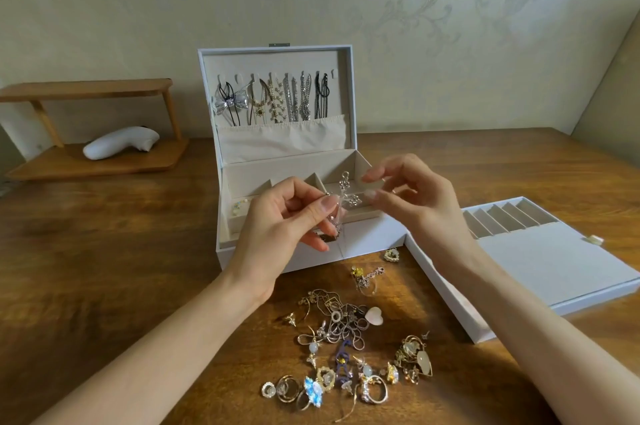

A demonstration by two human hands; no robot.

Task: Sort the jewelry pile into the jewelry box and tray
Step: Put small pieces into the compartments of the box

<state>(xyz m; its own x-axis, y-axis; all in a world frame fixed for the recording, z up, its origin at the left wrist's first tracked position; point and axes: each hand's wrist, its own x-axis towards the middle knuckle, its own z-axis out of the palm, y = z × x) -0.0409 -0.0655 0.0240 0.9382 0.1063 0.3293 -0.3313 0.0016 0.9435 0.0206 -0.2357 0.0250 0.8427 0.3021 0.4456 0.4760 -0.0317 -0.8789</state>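
Two hands work one item above the open front of the white hinged jewelry box [367, 237]. The left hand [287, 216] pinches the silver flower-link chain [346, 190] between thumb and forefinger. The chain's fine tail hangs down in front of the box's front wall. The right hand [415, 203] is spread, fingers loosely curved, with thumb and forefinger apart just beside the flower links. Contact with them cannot be confirmed.

Step in hand, as judged: straighten the chain and stow it in the box.

1. Hold the left pinch firm at one end so the chain hangs free under its own weight.
2. Take the upper flower links with the right thumb and forefinger and draw the hands apart slowly. A fine chain is likely to kink and knot, so do not tug.
3. Check that no other piece is caught on the tail.
4. If it is a necklace, loop it over the free hook [334, 73] at the right end of the box's lid, beside the hanging necklaces [287, 99]. Let the tail drop into the cream fabric pocket [280, 140] below. If it is short, lay it in the box's right-hand compartment.

The mixed pile of rings, earrings and chains [346, 348] lies on the brown wooden table [121, 251] directly in front of the box, mostly unsorted. The white divided tray [540, 262] lies to the right of the box and appears to touch its front corner.
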